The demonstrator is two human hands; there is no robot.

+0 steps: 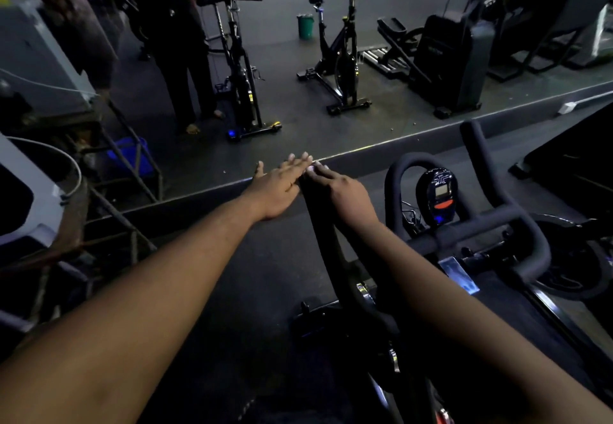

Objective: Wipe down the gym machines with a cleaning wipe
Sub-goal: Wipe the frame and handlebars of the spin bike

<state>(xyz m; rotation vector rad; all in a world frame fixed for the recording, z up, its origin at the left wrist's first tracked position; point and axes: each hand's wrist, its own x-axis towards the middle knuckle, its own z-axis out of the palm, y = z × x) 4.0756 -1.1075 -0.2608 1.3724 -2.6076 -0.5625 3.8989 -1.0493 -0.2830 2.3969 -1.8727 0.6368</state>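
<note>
A black spin bike stands in front of me, its left handlebar arm (323, 224) running away from me toward the mirror. My right hand (341, 194) lies on top of that arm near its tip, fingers curled over the padded bar. My left hand (280, 184) is flat with straight fingers, touching the left side of the same tip. A small pale patch shows at my right fingertips; I cannot tell if it is a wipe or nails. The bike's console (438, 191) and curved right handlebar (517, 221) sit to the right.
A wall mirror (331, 58) ahead reflects two spin bikes, a green bin, a stepper and a standing person. A rusty metal frame (109, 211) and a blue bucket (127, 158) stand at the left. Dark floor (258, 277) lies beneath my arms.
</note>
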